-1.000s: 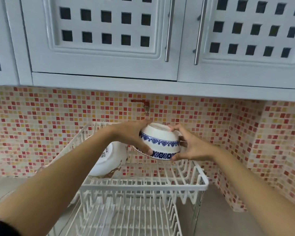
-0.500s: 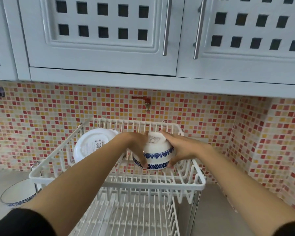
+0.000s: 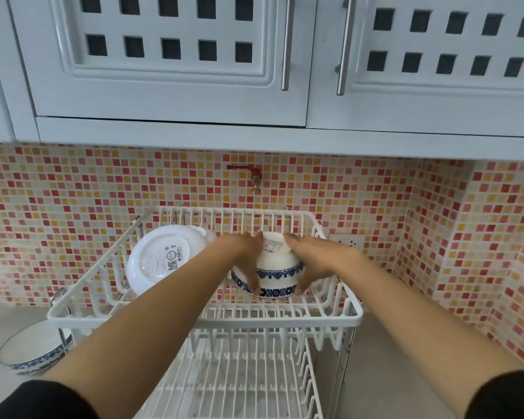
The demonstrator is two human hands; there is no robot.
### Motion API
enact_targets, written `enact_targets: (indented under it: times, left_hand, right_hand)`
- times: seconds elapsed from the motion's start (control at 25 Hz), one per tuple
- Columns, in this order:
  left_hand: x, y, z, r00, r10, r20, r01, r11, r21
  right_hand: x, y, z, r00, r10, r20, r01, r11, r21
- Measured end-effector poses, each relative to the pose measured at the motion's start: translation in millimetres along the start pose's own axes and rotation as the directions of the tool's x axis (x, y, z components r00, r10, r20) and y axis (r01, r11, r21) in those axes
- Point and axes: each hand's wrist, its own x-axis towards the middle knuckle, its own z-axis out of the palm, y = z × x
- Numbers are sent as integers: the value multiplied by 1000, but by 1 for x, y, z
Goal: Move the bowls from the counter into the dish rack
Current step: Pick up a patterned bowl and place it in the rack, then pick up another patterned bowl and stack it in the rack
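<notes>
while both hands grip it from either side, the blue-patterned bowl (image 3: 268, 269) sits upside down in the upper tier of the white dish rack (image 3: 353, 316), the left hand (image 3: 245, 252) on its left wall and the right hand (image 3: 310, 258) on its right. beside it a white bowl (image 3: 159, 258) leans on edge. another bowl (image 3: 32, 347) rests on the surface (image 3: 384, 358), left of the rack.

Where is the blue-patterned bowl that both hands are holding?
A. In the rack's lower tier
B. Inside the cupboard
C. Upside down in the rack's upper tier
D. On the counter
C: the bowl sits base-up between the left hand and right hand, inside the upper tier.
</notes>
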Motion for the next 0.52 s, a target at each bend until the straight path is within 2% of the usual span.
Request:
enact_targets:
  times: [0.16, 0.24, 0.4, 0.52]
  left_hand:
    - [-15, 3, -4, 997, 64, -50, -63, 998, 24]
    - [-28, -2, -10, 982, 126, -142, -128, 992, -2]
    - [-61, -27, -18, 920, 170, -353, -206, 976, -68]
    - [-95, -65, -10, 885, 145, -442, -206, 974, -93]
  right_hand:
    - [-16, -3, -6, 999, 32, 9, -31, 999, -26]
    - [-23, -5, -18, 997, 69, -26, -70, 997, -23]
    - [-30, -40, -40, 981, 60, -187, -65, 998, -21]
    - [-33, -96, -45, 946, 29, -322, -27, 1000, 10]
